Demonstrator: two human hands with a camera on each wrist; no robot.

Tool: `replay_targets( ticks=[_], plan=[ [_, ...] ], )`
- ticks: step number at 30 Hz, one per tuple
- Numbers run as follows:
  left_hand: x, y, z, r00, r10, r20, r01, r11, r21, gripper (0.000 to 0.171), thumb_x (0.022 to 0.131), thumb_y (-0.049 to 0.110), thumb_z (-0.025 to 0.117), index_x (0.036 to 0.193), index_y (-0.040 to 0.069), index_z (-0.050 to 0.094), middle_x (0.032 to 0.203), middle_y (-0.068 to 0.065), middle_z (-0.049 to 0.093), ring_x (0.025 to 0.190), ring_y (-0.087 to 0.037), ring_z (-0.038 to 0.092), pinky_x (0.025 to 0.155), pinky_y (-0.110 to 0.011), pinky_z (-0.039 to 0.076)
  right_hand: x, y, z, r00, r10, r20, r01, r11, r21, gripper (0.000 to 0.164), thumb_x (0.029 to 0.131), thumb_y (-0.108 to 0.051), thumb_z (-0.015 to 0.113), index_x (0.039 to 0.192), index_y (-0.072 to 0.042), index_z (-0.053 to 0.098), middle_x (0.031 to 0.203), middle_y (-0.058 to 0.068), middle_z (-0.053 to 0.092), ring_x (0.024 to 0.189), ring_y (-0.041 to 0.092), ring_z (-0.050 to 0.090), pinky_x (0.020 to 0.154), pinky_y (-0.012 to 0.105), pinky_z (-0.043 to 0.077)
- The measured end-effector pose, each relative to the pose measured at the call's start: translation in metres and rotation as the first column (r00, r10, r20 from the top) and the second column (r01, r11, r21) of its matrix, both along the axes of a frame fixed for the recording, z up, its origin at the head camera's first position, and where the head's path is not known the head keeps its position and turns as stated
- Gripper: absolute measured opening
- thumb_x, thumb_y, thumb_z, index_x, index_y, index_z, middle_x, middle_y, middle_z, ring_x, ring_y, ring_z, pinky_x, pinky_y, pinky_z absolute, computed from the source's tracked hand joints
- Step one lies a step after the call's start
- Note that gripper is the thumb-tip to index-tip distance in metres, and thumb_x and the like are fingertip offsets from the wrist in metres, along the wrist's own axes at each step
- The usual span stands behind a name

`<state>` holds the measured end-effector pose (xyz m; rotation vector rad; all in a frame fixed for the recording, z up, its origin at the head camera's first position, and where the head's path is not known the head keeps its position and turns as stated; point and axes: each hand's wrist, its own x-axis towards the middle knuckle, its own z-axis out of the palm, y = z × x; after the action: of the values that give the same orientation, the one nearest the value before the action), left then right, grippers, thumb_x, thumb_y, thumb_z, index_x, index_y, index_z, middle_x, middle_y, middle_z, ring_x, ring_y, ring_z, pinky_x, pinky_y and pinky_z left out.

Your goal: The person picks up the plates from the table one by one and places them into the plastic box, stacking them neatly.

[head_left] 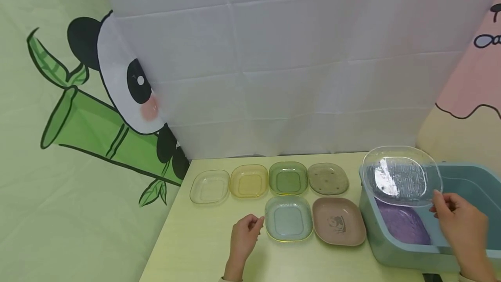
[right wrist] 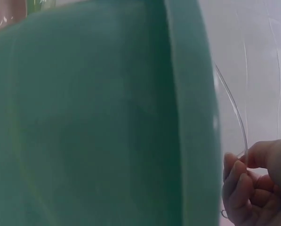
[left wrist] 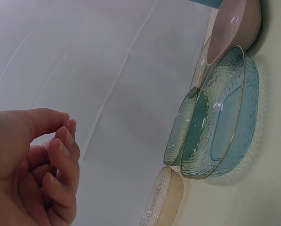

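Observation:
My right hand (head_left: 463, 225) pinches the near right rim of a clear oval plate (head_left: 403, 177), holding it up over the blue-green tub (head_left: 407, 247). In the right wrist view the clear plate's thin edge (right wrist: 236, 108) runs into the pinch of thumb and fingers. My left hand (head_left: 245, 236) hovers with loosely curled fingers and nothing in it, just left of a light-blue square dish (head_left: 289, 219). Its thumb tip meets the forefinger in the left wrist view. A purple dish (head_left: 405, 223) lies inside the tub, partly hidden by the clear plate.
Along the back of the table stand a clear dish (head_left: 209, 186), a yellow dish (head_left: 249, 181), a green dish (head_left: 288, 178) and a greyish see-through dish (head_left: 328, 179). Between the light-blue dish and the tub sits a pinkish-brown panda dish (head_left: 339, 222). A white cloth (head_left: 274, 77) hangs behind.

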<state>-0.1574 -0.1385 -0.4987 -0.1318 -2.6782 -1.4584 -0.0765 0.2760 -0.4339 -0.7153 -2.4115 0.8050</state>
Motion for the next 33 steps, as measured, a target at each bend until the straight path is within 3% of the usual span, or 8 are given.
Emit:
replay_targets(
  ticks=[3,10,15,19,22,26,28,33],
  plan=[
    [0.0,-0.001,-0.001,1.0,-0.002,0.002,0.002,1.0,-0.003,0.028,0.086,0.03,0.063,0.069,0.008,0.061,0.056,0.002,0.056,0.046,0.0,0.045,0.046,-0.018,0.04,0.004,0.008,-0.003,1.0,-0.006,0.02,0.006,1.0,0.011,0.042,0.097,-0.026,0.039,0.08,0.007,0.059,0.061,0.014,0.061,0.045,-0.009,0.032,0.045,0.024,0.03],
    [-0.001,-0.003,-0.004,1.0,-0.012,0.015,0.012,1.0,-0.011,0.029,0.086,0.031,0.062,0.069,0.007,0.06,0.056,0.003,0.054,0.046,-0.001,0.045,0.045,-0.019,0.039,0.009,0.019,-0.009,0.998,0.015,0.066,-0.019,0.998,0.062,0.042,0.097,-0.025,0.037,0.082,0.009,0.056,0.063,0.016,0.06,0.045,-0.001,0.036,0.046,0.025,0.03],
    [-0.002,-0.003,-0.006,1.0,-0.02,0.011,0.02,1.0,-0.006,0.03,0.086,0.032,0.062,0.069,0.007,0.061,0.056,0.002,0.055,0.045,0.0,0.045,0.046,-0.019,0.039,0.006,0.031,-0.017,0.994,-0.012,0.104,0.013,1.0,-0.005,0.04,0.098,-0.024,0.034,0.089,0.011,0.052,0.067,0.021,0.059,0.047,0.005,0.039,0.045,0.026,0.031],
    [-0.002,-0.003,-0.007,1.0,-0.021,0.011,0.021,1.0,-0.007,0.03,0.087,0.031,0.062,0.069,0.007,0.061,0.057,0.002,0.055,0.046,-0.001,0.045,0.046,-0.019,0.039,-0.001,0.06,-0.05,0.994,-0.061,0.096,0.062,0.998,-0.006,0.043,0.097,-0.029,0.031,0.087,0.007,0.052,0.053,0.003,0.054,0.046,0.007,0.041,0.044,0.033,0.036],
    [-0.002,-0.003,-0.007,1.0,-0.016,0.02,0.016,1.0,-0.01,0.029,0.086,0.03,0.062,0.069,0.007,0.061,0.057,0.002,0.055,0.046,-0.001,0.045,0.045,-0.019,0.039,-0.007,0.086,-0.083,0.99,-0.091,0.11,0.094,0.995,-0.018,0.044,0.097,-0.032,0.032,0.087,0.006,0.052,0.051,-0.001,0.052,0.046,0.01,0.043,0.045,0.036,0.037],
    [-0.002,-0.003,-0.009,1.0,-0.014,0.024,0.014,1.0,-0.014,0.028,0.086,0.029,0.063,0.069,0.008,0.061,0.057,0.002,0.055,0.046,-0.002,0.045,0.045,-0.019,0.039,-0.015,0.116,-0.122,0.987,-0.1,0.125,0.104,0.994,-0.02,0.04,0.097,-0.029,0.034,0.09,0.006,0.053,0.059,0.013,0.058,0.046,0.013,0.043,0.042,0.03,0.033],
    [-0.002,-0.003,-0.01,1.0,-0.015,0.025,0.015,1.0,-0.014,0.027,0.086,0.029,0.063,0.069,0.008,0.061,0.057,0.002,0.055,0.046,-0.002,0.045,0.045,-0.019,0.039,-0.018,0.13,-0.142,0.988,-0.109,0.113,0.107,0.994,0.018,0.04,0.097,-0.029,0.033,0.09,0.005,0.053,0.06,0.011,0.058,0.043,0.01,0.04,0.04,0.027,0.033],
    [-0.002,-0.004,-0.012,1.0,-0.015,0.026,0.015,1.0,-0.016,0.028,0.086,0.03,0.063,0.069,0.008,0.061,0.057,0.002,0.055,0.046,-0.002,0.045,0.045,-0.019,0.038,-0.021,0.151,-0.17,0.987,-0.111,0.119,0.109,0.994,0.018,0.04,0.097,-0.03,0.034,0.09,0.004,0.053,0.062,0.014,0.06,0.043,0.009,0.04,0.04,0.026,0.031]
  ],
)
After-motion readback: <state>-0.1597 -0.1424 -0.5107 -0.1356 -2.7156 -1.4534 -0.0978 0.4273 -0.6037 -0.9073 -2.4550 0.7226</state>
